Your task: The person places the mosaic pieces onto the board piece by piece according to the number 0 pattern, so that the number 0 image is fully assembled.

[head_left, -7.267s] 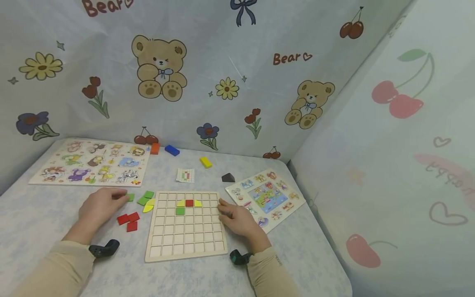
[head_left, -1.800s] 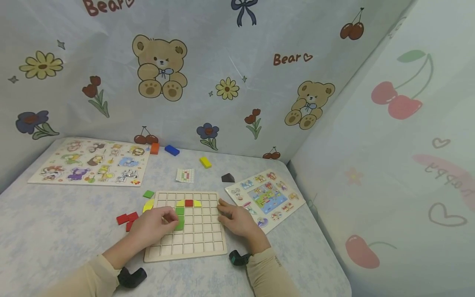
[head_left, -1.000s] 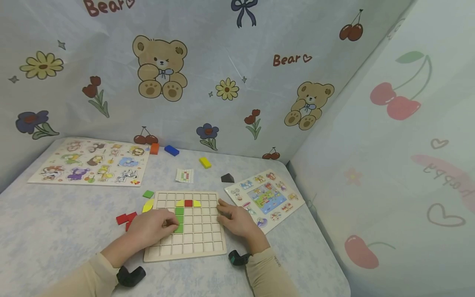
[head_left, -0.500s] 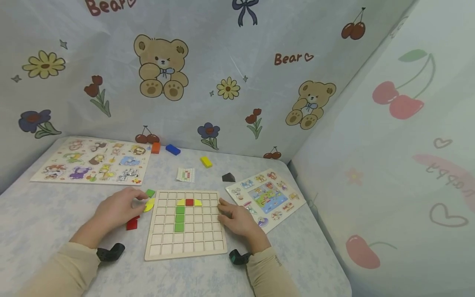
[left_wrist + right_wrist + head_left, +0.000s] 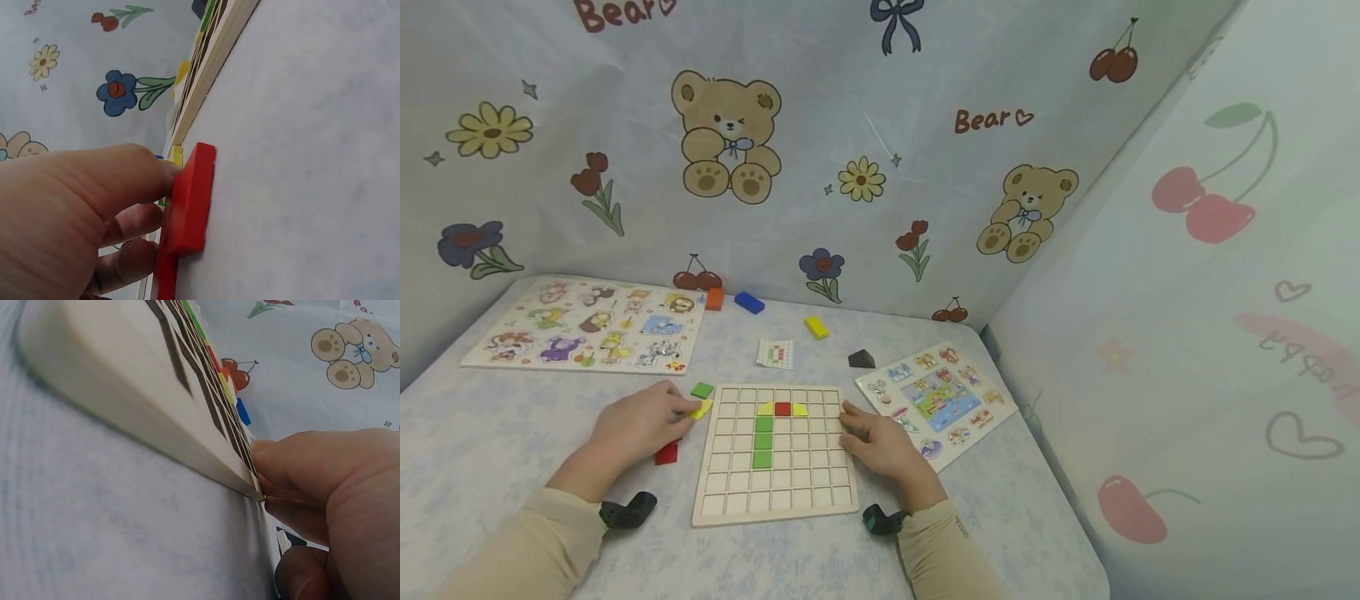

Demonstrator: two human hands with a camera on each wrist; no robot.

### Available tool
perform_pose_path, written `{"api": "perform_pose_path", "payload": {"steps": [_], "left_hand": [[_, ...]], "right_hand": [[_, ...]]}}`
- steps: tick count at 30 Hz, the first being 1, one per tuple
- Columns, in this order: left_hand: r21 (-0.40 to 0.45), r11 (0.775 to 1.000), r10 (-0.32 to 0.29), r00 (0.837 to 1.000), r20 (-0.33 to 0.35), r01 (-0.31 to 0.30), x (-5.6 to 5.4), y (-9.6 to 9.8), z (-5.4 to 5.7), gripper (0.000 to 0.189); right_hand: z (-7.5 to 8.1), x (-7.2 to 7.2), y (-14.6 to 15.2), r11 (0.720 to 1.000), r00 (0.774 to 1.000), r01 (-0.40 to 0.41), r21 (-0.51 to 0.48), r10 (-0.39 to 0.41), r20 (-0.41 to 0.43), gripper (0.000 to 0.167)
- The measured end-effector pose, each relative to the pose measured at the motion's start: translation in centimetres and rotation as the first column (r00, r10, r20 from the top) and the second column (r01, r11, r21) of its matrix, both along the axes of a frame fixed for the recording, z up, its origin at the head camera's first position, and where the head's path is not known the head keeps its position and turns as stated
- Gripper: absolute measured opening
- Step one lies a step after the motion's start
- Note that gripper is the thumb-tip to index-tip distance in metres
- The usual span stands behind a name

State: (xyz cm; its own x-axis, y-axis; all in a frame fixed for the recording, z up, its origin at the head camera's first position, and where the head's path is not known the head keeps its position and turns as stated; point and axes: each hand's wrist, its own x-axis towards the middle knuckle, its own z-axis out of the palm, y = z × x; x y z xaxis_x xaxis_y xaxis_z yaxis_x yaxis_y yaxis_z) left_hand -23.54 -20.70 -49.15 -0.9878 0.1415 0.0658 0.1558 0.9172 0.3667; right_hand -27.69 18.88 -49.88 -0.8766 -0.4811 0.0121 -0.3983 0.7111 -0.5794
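My left hand [image 5: 638,423] pinches a yellow piece [image 5: 702,409] just off the left edge of the wooden grid board [image 5: 775,497]. In the left wrist view the thumb hides most of that yellow piece [image 5: 177,154], and red tiles [image 5: 195,200] stand close in front. In the head view a red tile [image 5: 666,452] shows below the hand, which covers the others. A loose green tile [image 5: 702,390] lies just beyond the fingers. On the board are a red square [image 5: 783,409] between two yellow pieces [image 5: 801,410] and a column of green squares [image 5: 763,442]. My right hand [image 5: 883,442] grips the board's right edge.
A small grid card [image 5: 776,354] lies behind the board. Orange [image 5: 715,299], blue [image 5: 749,302], yellow [image 5: 816,327] and black [image 5: 861,359] blocks are at the back. Picture puzzles stand left [image 5: 580,329] and right [image 5: 940,400].
Two more green tiles have come onto the board under the first, set by my left hand. That hand has since moved back left and taken hold of a yellow piece. My right hand stays put.
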Motion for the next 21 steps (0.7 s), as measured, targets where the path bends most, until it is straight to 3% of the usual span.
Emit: {"api": "perform_pose_path", "payload": {"steps": [9,21], "left_hand": [[-0.017,0.998,0.059,0.998,-0.02,-0.059,-0.31,0.39,-0.42,0.045],[-0.043,0.996,0.079,0.997,-0.027,-0.08,-0.17,0.09,-0.3,0.034]], "right_hand": [[-0.1,-0.03,0.01,1.0,1.0,-0.002,0.017,0.002,-0.011,0.046],[-0.15,-0.08,0.04,1.0,1.0,-0.006,0.0,0.006,-0.017,0.046]]}}
